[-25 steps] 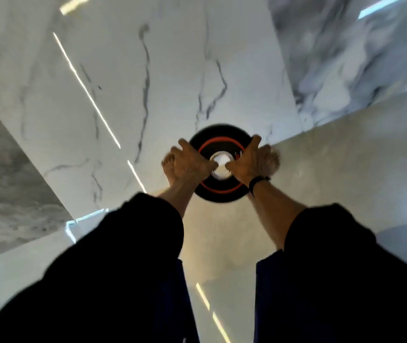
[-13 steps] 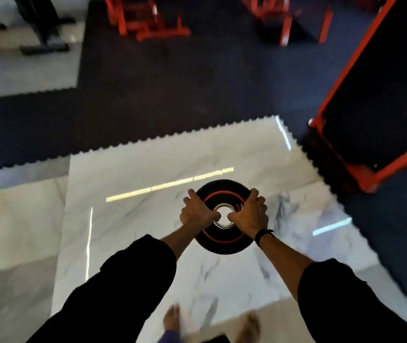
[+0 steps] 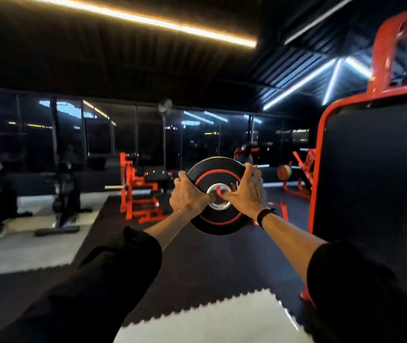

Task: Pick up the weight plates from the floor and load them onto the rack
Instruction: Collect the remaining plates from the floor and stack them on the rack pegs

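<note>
Gripping the black weight plate [image 3: 216, 194] from both sides at frame centre: left hand [image 3: 188, 194] curled over its left rim, right hand [image 3: 245, 194] over its right rim, thumbs meeting at the silver hub. Held upright in the air at arm's length, face toward the camera. Just right, filling the frame's right edge, red-framed rack [image 3: 370, 189] with dark panel. Behind, at centre left, red gym machines [image 3: 138, 191] on black matting.

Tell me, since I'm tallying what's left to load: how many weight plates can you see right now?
1: the black weight plate with red rings, held up in front between the left hand and right hand. Others may be hidden in the dark, blurred background.
</note>
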